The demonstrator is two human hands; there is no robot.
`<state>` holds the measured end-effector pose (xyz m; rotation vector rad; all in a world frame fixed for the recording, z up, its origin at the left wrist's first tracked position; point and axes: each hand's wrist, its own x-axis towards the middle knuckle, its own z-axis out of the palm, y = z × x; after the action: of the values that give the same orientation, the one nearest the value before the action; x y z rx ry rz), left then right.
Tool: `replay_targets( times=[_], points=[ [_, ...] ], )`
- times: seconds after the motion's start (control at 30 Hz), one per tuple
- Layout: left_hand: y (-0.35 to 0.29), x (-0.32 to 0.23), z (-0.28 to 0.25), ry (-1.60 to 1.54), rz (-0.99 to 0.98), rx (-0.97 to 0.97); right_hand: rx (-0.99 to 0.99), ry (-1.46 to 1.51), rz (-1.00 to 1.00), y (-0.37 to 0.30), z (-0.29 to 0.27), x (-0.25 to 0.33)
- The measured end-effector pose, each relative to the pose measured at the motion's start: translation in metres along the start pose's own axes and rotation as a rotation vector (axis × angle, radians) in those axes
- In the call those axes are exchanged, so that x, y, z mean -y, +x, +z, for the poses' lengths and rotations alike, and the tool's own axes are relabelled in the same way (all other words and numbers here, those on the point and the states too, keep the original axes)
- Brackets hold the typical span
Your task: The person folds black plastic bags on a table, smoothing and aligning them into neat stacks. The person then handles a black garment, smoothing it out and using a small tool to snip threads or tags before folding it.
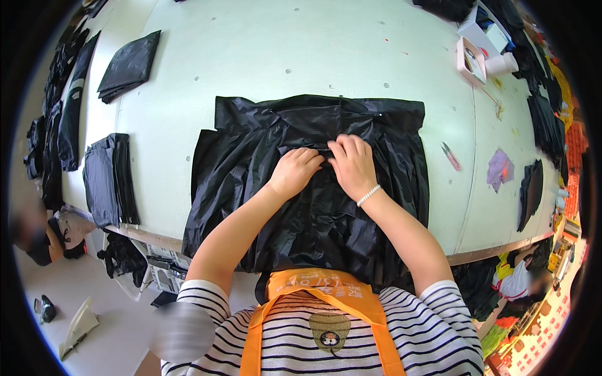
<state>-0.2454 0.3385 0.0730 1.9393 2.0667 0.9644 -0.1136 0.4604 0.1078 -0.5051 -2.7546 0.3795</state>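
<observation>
A black, shiny gathered garment (251, 163) lies spread over the near edge of the pale table, its wide band at the far side and its folds hanging toward me. Both hands work at its middle, just below the band. With fingers curled together, my left hand (298, 168) pinches the black cloth. Close to its right, my right hand (352, 161), with a beaded bracelet at the wrist, also has bent fingers on the fabric. The fingertips nearly meet, and the bit of cloth between them is partly hidden.
Folded black pieces (128, 66) and a folded stack (110, 182) lie on the table (251, 56) at left. To the right are small snips (451, 156), a purple scrap (500, 170), a pink tray (471, 61) and more dark cloth (531, 194). Other people sit beyond both sides.
</observation>
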Motion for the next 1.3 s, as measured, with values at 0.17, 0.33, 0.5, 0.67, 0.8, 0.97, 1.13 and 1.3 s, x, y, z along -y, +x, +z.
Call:
replay_targets(
  times=[0.17,0.33,0.5,0.67,0.8,0.97,1.13,1.3],
  points=[
    [0.021,0.026,-0.006,-0.313,-0.212,0.122,0.047,0.176,-0.006,-0.009,0.012,-0.02],
    [0.027,0.005,-0.015,0.024,0.066,-0.056,0.329,0.687,0.48,0.024,0.019,-0.05],
    [0.019,-0.001,0.006,0.0,-0.076,-0.067,0.394,0.581,0.497,0.039,0.021,-0.055],
    [0.041,0.032,0.001,-0.19,-0.199,0.018,0.052,-0.018,-0.021,0.021,0.001,-0.011],
    [0.072,0.03,-0.018,-0.257,-0.386,0.181,0.097,0.076,0.099,0.037,0.014,-0.034],
    [0.056,0.008,-0.006,0.135,-0.047,-0.022,0.568,0.309,0.403,0.079,0.005,-0.059],
    [0.071,0.035,-0.003,-0.048,-0.274,0.041,0.084,-0.239,0.032,0.065,0.009,-0.03],
    [0.096,0.061,-0.014,-0.415,-0.55,0.115,0.079,-0.274,0.005,0.042,0.023,-0.021]
  ],
)
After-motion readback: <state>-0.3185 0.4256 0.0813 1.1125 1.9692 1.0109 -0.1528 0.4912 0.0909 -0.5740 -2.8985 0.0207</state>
